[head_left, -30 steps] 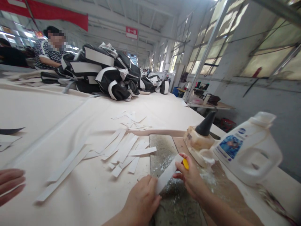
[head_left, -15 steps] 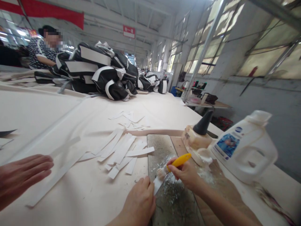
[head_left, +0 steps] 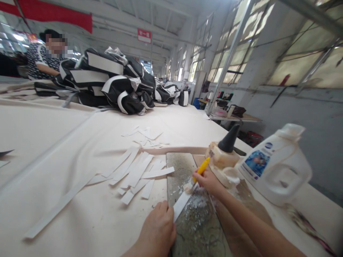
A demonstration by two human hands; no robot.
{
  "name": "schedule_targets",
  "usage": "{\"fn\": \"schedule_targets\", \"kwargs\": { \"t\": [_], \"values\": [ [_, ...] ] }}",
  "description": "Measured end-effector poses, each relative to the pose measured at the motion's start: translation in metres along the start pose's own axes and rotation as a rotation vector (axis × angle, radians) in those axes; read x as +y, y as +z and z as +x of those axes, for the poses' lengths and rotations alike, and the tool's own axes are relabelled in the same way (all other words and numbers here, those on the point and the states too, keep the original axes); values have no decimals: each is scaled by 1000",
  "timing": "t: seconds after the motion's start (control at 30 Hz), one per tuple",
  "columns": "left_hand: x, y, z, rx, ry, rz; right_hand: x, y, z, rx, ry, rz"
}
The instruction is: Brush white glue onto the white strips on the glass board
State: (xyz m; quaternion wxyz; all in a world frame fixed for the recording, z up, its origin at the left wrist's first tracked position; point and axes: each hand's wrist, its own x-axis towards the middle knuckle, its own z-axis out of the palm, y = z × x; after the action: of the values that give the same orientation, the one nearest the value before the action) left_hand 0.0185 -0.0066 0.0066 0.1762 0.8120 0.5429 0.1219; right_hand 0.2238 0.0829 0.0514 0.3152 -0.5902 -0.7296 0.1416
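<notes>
Strip (head_left: 180, 206) pinned at its near end under my left hand (head_left: 158, 233), lying on the smeared board (head_left: 198, 228). My right hand (head_left: 207, 180) clenches a yellow-handled brush (head_left: 198, 173), bristles touching the strip's far end. I'd keep the hold-down firm and stroke away from it, thinly. Beyond the brush sit the glue pot (head_left: 223, 159) and jug (head_left: 277, 167); left of my grip, loose strips (head_left: 139, 173).

Single head view: looks forward-down along long table (head_left: 80, 135), close over worker's own hands, factory hall beyond.
</notes>
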Motion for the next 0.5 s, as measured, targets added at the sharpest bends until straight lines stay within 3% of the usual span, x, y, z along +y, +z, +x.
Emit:
{"fn": "schedule_targets", "kwargs": {
  "t": [0.07,0.13,0.27,0.37,0.5],
  "values": [
    [1,0,0,-8,-1,20,5,-5,8,136,19,-62],
    [2,0,0,-13,8,23,9,-11,12,179,11,-75],
    [0,2,0,6,27,18,13,-17,7,99,21,-98],
    [-3,5,0,34,38,22,17,-17,1,175,31,-110],
    [-7,6,2,80,104,49,25,-19,4,25,-1,-73]
  ]
}}
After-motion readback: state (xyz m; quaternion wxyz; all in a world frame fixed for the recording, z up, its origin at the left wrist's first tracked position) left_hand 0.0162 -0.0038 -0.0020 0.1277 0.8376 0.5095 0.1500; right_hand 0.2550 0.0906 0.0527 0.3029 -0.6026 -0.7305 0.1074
